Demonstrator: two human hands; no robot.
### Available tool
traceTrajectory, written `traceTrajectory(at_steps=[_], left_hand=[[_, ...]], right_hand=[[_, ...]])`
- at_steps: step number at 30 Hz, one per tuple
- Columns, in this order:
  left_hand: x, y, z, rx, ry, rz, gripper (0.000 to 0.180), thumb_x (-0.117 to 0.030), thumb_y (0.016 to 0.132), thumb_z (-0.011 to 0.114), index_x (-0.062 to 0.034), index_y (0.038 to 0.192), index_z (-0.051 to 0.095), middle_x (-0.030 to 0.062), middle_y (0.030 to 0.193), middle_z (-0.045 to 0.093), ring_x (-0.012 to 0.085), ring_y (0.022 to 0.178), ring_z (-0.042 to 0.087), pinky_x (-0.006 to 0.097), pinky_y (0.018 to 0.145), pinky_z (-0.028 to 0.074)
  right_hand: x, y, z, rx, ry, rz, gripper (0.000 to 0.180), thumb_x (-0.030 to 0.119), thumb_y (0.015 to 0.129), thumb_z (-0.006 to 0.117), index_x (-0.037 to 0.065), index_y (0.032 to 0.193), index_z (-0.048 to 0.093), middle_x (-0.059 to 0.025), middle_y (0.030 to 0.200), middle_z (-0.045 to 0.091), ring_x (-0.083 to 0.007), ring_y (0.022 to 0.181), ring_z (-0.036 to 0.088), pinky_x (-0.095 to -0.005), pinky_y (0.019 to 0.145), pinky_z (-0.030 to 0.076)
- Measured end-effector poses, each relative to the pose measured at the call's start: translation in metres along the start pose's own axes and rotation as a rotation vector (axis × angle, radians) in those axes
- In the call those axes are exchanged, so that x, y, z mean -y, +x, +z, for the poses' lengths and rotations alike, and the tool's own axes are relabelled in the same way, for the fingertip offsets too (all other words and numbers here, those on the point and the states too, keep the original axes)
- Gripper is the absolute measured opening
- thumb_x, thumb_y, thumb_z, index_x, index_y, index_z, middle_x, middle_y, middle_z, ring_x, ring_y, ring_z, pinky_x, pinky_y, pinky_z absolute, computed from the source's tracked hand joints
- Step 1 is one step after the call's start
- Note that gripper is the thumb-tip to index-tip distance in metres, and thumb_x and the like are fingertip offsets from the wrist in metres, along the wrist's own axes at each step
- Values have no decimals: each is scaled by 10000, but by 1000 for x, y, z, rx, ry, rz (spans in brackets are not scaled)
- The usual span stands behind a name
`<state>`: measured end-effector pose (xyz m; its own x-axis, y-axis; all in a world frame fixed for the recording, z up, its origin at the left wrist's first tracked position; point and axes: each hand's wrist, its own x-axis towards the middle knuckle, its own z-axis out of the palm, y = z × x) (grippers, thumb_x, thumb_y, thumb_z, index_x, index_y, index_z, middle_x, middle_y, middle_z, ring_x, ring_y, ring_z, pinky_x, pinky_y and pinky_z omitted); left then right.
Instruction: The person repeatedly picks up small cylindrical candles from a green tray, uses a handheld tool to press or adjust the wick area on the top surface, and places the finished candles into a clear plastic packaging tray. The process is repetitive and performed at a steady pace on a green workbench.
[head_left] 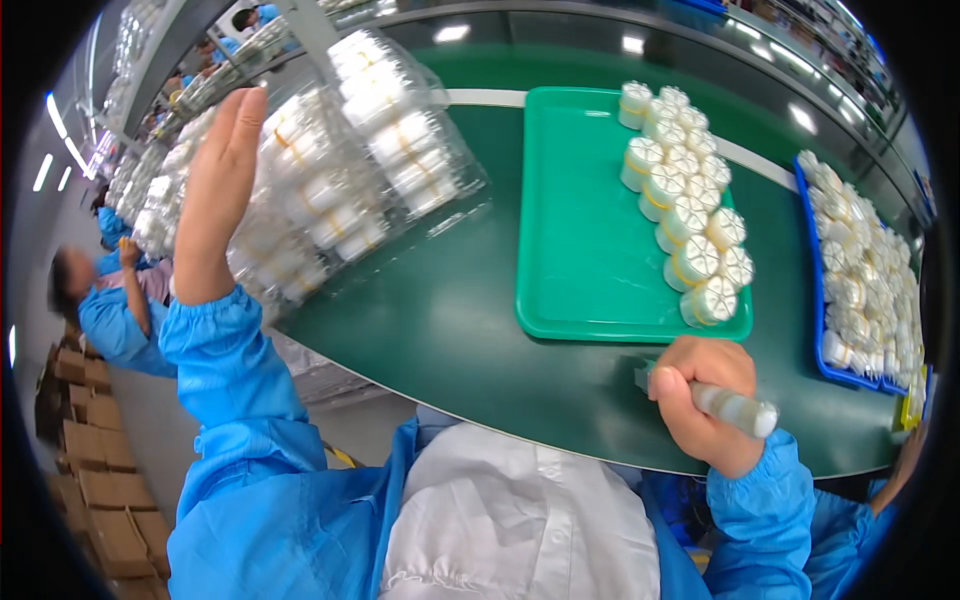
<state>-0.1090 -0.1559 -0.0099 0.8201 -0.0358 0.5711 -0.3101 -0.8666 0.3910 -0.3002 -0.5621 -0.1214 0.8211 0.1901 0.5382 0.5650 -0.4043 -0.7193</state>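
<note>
On the left, the left hand (222,190) is being held up flat, fingers straight, against a clear pack (350,160) of white rolls. Farther right, more rolls (685,200) are being kept along a green tray (580,230). Below it, a whitish tube (735,408) is being gripped by the right hand (700,400).
</note>
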Motion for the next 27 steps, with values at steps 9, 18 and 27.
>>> traceTrajectory(at_steps=[9, 18, 27], left_hand=[[-33, -11, 8, -169, 39, 76, 532, -471, 1022, 462, -12, 1233, 628, 190, 1154, 677, 300, 1112, 627, 366, 952, 458], [-189, -59, 150, 431, -340, 683, 339, -39, 858, 627, -20, 1195, 600, 177, 1187, 615, 293, 1049, 613, 388, 901, 490], [-193, -34, 230, 579, -443, 640, 474, -179, 778, 740, -134, 1226, 590, 132, 1260, 508, 302, 1164, 523, 390, 993, 439]], right_hand=[[-4, 1, 7, -19, 31, 52, 230, 5, 827, 677, 48, 658, 527, -71, 571, 542, -212, 461, 526, -333, 441, 379], [-14, 0, 12, 8, 0, 16, 256, 72, 836, 700, 56, 671, 506, -99, 571, 483, -298, 472, 487, -404, 437, 360], [-15, 0, 13, -13, -24, -62, 275, 103, 840, 698, 73, 661, 492, -77, 556, 460, -279, 463, 480, -393, 430, 366]])
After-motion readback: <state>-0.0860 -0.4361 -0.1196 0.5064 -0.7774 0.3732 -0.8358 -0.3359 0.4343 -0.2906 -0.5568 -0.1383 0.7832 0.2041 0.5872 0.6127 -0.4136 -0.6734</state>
